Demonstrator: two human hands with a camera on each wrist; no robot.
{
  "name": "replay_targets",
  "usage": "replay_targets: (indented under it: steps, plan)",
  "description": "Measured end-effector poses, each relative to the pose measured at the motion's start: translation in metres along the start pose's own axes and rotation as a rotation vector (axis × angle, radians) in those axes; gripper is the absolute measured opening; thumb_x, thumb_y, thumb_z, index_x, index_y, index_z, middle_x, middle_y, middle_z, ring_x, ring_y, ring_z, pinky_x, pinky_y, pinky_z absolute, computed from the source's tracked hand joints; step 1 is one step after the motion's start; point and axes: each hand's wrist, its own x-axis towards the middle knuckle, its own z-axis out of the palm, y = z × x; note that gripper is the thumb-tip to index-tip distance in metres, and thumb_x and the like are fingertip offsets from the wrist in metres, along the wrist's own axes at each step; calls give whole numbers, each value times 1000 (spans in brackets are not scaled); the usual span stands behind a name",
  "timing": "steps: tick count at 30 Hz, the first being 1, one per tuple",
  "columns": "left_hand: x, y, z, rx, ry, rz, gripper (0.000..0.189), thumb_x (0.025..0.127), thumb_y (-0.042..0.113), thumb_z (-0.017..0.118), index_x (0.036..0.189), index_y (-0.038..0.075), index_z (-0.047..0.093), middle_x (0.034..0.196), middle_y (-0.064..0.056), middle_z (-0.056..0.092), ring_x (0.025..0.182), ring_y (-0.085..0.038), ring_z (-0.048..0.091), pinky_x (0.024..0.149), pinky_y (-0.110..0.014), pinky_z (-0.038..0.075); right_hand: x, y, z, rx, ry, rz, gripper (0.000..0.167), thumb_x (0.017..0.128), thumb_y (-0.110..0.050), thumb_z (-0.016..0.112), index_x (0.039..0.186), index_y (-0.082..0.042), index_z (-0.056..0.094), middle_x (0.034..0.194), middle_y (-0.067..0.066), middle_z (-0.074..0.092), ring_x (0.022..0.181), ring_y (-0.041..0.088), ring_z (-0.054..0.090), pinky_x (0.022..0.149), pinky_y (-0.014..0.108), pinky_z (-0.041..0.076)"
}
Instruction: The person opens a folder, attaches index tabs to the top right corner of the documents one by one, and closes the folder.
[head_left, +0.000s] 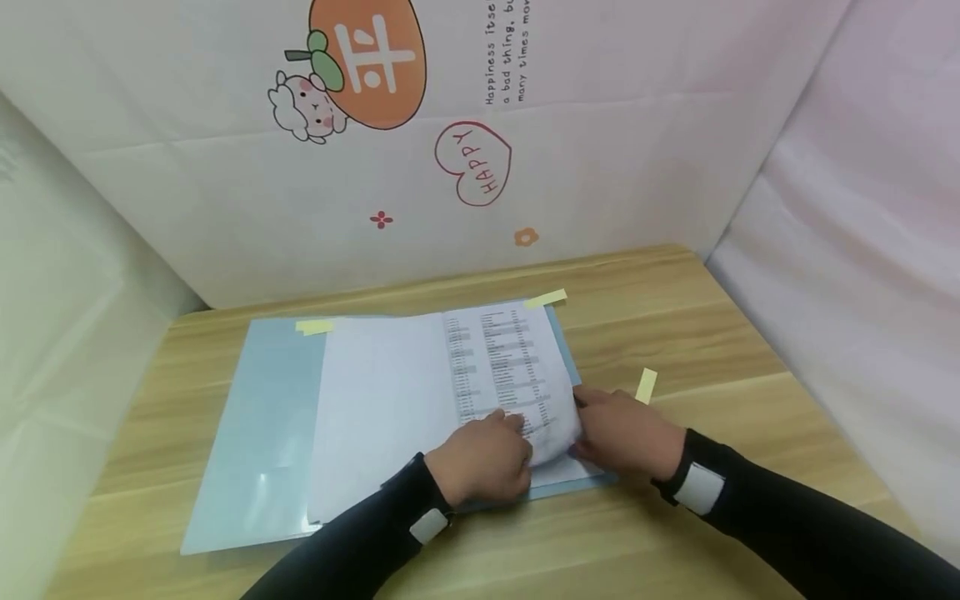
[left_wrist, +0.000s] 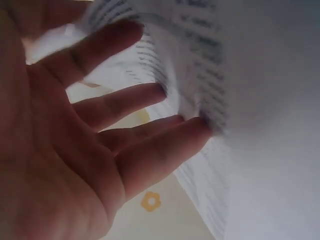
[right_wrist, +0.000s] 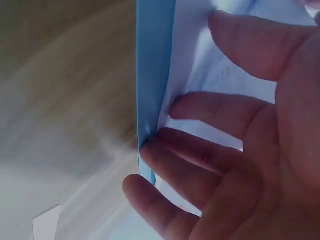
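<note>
Closest to me on the feed, the black sleeves (head_left: 330, 546) come in low from both sides, so I take it the person works from the near edge. The left hand (head_left: 486, 457) reaches over the printed page (head_left: 502, 354); in its wrist view that grip is spread, fingertips against the paper, probably to steady it. The right hand (head_left: 628, 429) lies at the page's right side, its grip spread too: some fingertips touch the blue folder's (head_left: 251, 433) rim, which I judge gives them a brace beside the loose edge. Between the hands the page's lower corner bows up off the sheet beneath.

The folder lies open on the tabletop (head_left: 727, 417), a blank page (head_left: 386, 392) left of the printed one. I read the yellow strips at the top edges, left (head_left: 315, 327) and right (head_left: 547, 298), as markers. Farthest back hangs a printed cloth (head_left: 615, 167).
</note>
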Motion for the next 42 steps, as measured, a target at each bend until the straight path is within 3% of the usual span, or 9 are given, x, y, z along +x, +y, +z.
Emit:
replay_targets:
  steps: [2,5,9,13,18,26,31,34,42]
  plan:
    - [4,-2,-6,-33,-39,-3,14,89,24,61,83,18,73,84,4,55,71,-15,51,59,-30,45,0,-1,5,-20,49,-21,19,88,-29,75,95,-12,73,85,-3,53,68,10,46,53,26,43]
    - [16,-7,-15,-35,-51,-27,14,90,21,62,100,18,71,86,3,56,68,-15,51,57,-31,45,0,-2,9,-45,85,-38,17,90,-29,74,96,-13,73,85,-2,55,71,11,47,55,26,46]
    - [38,-12,-17,-15,11,-29,51,96,19,61,145,21,50,133,-2,55,96,-17,62,74,-32,52,-2,-3,10,-42,57,-17,21,91,-30,73,101,-12,72,100,5,63,81,15,56,65,32,55]
    - [54,-13,-12,5,34,-1,68,99,21,59,158,32,29,161,1,27,120,-23,56,81,-33,52,-4,-4,10,-76,36,-33,37,91,-33,74,113,-4,71,118,18,63,89,20,64,71,37,58]
    - [61,-14,-9,21,48,-15,59,99,25,59,153,38,39,163,0,22,119,-25,56,81,-34,52,-4,-6,8,-130,6,-42,42,91,-30,74,119,1,67,119,22,61,83,19,62,67,31,57]
    - [57,-16,-8,62,70,29,33,97,24,65,130,23,60,161,7,26,109,-15,62,88,-31,52,0,-6,7,-139,-20,-51,49,87,-33,77,125,-5,67,92,11,55,70,16,44,54,25,46]
    - [52,-19,-6,93,109,64,22,100,26,61,120,20,64,127,5,61,97,-11,62,86,-29,51,1,-9,7,-116,-30,-33,57,87,-33,78,135,-5,63,86,7,48,66,15,41,48,23,39]
    - [46,-21,-7,79,116,69,18,100,26,61,116,21,65,104,6,64,85,-10,59,81,-27,51,2,-10,7,-103,-32,-23,58,87,-33,78,136,-6,62,87,7,47,64,14,40,47,22,37]
    - [20,-23,-18,80,138,99,21,99,25,63,117,20,75,109,1,65,87,-12,61,84,-26,51,4,-11,6,-66,-81,8,61,87,-35,78,139,-7,60,97,11,53,64,13,45,50,22,40]
